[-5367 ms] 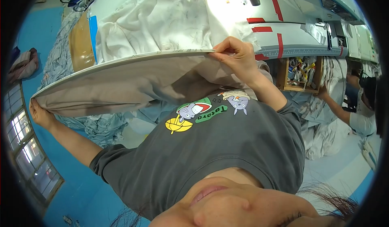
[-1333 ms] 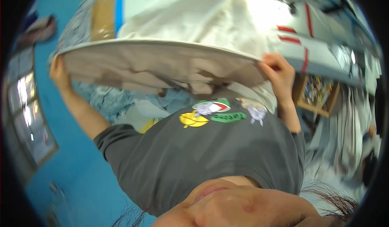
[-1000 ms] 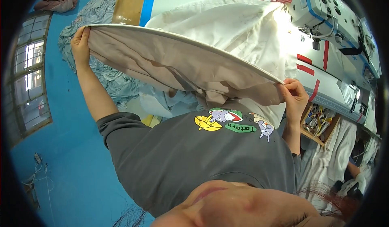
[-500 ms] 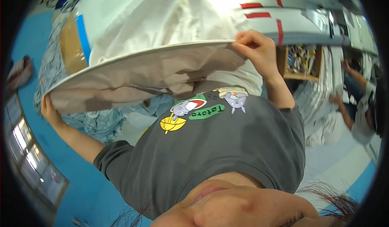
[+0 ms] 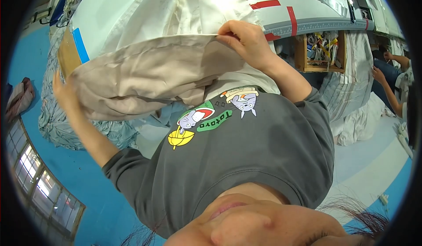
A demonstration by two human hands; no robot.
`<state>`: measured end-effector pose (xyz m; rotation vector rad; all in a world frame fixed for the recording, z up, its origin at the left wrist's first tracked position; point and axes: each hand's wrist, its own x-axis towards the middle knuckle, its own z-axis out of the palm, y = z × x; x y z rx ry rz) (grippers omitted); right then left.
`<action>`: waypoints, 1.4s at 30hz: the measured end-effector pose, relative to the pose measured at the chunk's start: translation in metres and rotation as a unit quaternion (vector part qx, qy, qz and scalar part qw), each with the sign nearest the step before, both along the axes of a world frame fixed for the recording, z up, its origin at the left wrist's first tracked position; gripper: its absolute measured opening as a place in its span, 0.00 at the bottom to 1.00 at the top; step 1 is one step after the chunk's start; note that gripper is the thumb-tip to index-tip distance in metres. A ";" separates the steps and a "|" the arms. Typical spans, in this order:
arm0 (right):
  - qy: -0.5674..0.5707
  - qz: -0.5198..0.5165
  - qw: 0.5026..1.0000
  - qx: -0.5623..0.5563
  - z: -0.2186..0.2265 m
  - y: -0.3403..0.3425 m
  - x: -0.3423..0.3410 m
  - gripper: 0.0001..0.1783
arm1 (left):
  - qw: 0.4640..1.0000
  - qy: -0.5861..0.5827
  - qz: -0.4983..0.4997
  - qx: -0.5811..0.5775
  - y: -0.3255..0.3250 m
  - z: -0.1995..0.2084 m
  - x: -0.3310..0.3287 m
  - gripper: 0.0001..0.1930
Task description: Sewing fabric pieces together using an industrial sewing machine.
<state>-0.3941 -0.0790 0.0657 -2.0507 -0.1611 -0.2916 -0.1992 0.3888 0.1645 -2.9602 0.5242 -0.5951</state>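
Observation:
A large piece of off-white cloth [image 5: 154, 77] spreads from the table's edge down in front of my body, its near side beige in the shade. At the cloth's top edge, my right hand [image 5: 248, 44] is closed, pinching the hem between thumb and fingers. My left hand [image 5: 65, 92] is beside the cloth's left end, slightly blurred, with its fingers stretched upward and apart from the hem. Between the hands the edge sags in soft folds. More of the white cloth lies on the table beyond.
Red tape strips [image 5: 266, 4] and a long ruler-like strip [image 5: 316, 25] mark the white table [image 5: 303, 0]. Below sits a wooden drawer [image 5: 323, 66] of small tools. Bluish crumpled cloth [image 5: 66, 132] is heaped at left. Another person's arm [image 5: 389, 88] shows at far right.
The taut hem has slackened and folded. My left hand has come off its left corner and risen; my right hand has shifted left and up, still pinching the cloth.

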 end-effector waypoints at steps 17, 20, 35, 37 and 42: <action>0.099 0.213 0.959 0.157 0.017 0.007 0.002 0.10 | 0.936 0.121 -0.133 -0.302 -0.139 0.073 -0.094 0.08; 0.148 0.228 0.958 0.094 0.009 -0.004 0.001 0.12 | 0.920 0.063 -0.097 -0.374 -0.098 0.098 -0.079 0.10; -0.128 0.141 0.982 -0.002 -0.021 0.001 -0.001 0.18 | 0.908 0.053 -0.034 -0.414 -0.007 0.115 -0.024 0.14; -0.138 0.151 0.978 -0.030 -0.019 0.003 0.004 0.17 | 0.904 0.075 -0.037 -0.418 -0.012 0.112 -0.021 0.15; -0.169 0.145 0.973 -0.057 -0.023 0.010 0.008 0.14 | 0.907 0.046 -0.044 -0.416 -0.035 0.122 -0.025 0.14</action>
